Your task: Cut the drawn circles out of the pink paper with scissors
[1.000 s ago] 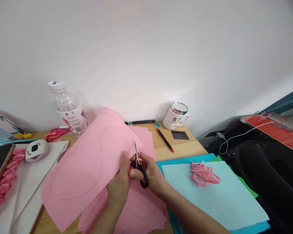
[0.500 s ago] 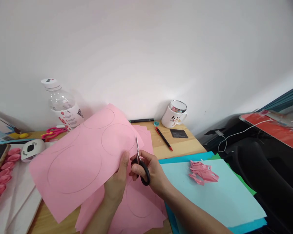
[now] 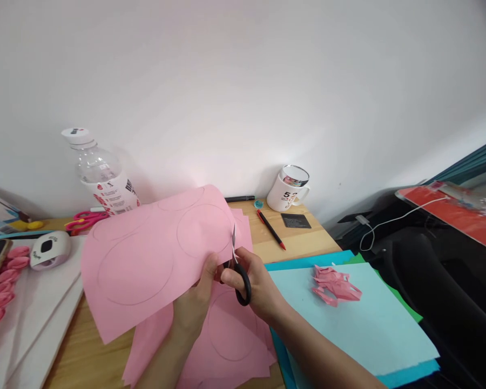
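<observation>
My left hand [image 3: 196, 302] pinches the lower edge of a pink paper sheet [image 3: 146, 259] marked with drawn circles, holding it up above the table. The sheet curves, its far left side bending down. In my right hand [image 3: 253, 281] are black-handled scissors [image 3: 243, 283], blades pointing up at the sheet's right edge, near one drawn circle. Whether the blades have the paper between them is hard to tell. Under both hands lies a stack of pink sheets [image 3: 235, 335], also with circles drawn on them.
Pink paper scraps [image 3: 336, 286] lie on light blue paper [image 3: 372, 324] at right. Behind are a white mug [image 3: 285, 192], a red-and-black pen [image 3: 271, 229], a dark card [image 3: 295, 221] and a plastic bottle [image 3: 101, 173]. Pink scissors [image 3: 87, 220] and a white device [image 3: 51, 249] sit left.
The pink sheet has turned and shifted right, its left end drawn inward and more curved. The scissors have moved slightly right and their blades now tilt more to the right.
</observation>
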Demonstrator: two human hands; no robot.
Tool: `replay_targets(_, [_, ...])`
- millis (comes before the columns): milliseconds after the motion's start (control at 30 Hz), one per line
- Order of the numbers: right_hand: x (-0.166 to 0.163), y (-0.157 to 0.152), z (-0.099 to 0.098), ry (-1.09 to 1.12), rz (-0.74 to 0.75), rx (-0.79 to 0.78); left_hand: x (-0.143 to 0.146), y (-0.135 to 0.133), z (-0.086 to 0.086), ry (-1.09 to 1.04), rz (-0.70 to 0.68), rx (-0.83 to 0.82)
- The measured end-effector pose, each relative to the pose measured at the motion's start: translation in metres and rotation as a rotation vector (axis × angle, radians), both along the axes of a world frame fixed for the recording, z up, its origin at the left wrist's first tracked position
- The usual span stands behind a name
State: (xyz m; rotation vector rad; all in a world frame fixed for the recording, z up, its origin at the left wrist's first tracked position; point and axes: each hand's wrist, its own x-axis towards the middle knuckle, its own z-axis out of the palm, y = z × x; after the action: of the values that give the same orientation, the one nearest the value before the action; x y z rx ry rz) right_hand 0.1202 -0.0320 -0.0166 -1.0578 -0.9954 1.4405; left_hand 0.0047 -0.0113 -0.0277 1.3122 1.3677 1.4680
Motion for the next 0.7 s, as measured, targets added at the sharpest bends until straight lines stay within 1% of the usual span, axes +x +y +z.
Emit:
replay_targets(167, [-0.0007,0.0006,0.0016,-0.004,-0.004,0.001,0.0019,-0.0018,0.0035,-0.004,-0.069,-0.018])
replay_targets(200, [-0.0003,0.0011,0.0021,-0.014,-0.009,-0.005,0.0026,-0.0023,0.0044,-0.015,-0.065,-0.025])
replay_targets(367, [0.0003,0.0021,0.0027,-0.048,-0.040,-0.039,0.0039,-0.0033,0.0057,-0.048,0.043,-0.038])
replay_targets(533, [-0.0016,0.0009,0.0039,-0.060,-0.064,-0.079,0.0021,-0.0012,0.0021,-0.056,0.025,-0.032])
replay_targets(700, [-0.0018,0.0004,0.0060,-0.070,-0.076,-0.097,0.0045,-0.0021,0.0028,-0.058,0.055,-0.045])
